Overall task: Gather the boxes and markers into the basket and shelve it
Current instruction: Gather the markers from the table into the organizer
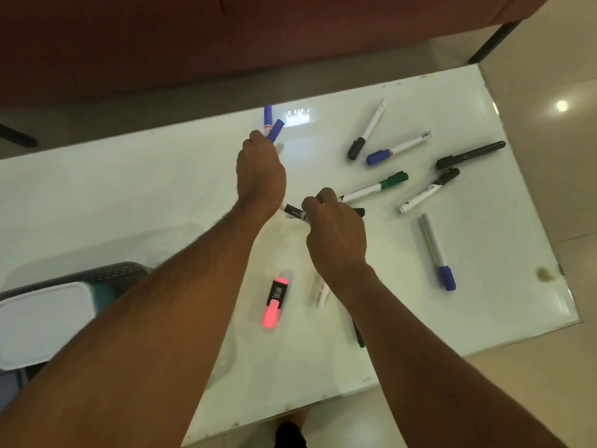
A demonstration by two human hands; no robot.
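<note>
A white glass table (161, 195) is seen filling the middle of the frame, with a brown sofa (226, 37) across the top. At the lower left edge a dark basket (119, 274) is partly shown, with a white box (38, 324) lying in it and a teal box (105, 294) just beside that one.

The left hand (260, 171) is held at upper centre, its fingers curled round two blue-capped markers (274, 124) whose caps stick out above the fist. The right hand (336, 234) is placed at centre, its fingers bent round a black marker (294, 211) that lies across the glass; a green-capped marker (374, 187) appears to be touched by the fingertips too, though this cannot be told for sure.

Loose markers are scattered over the right half: a black-capped one (366, 130), a blue-capped one (397, 148), an all-black one (470, 155), another black-capped one (428, 190) and a grey one with a blue cap (437, 252). Below the hands a pink highlighter (274, 302) is seen, and beside it a white marker (319, 292) partly hidden by the right forearm.
</note>
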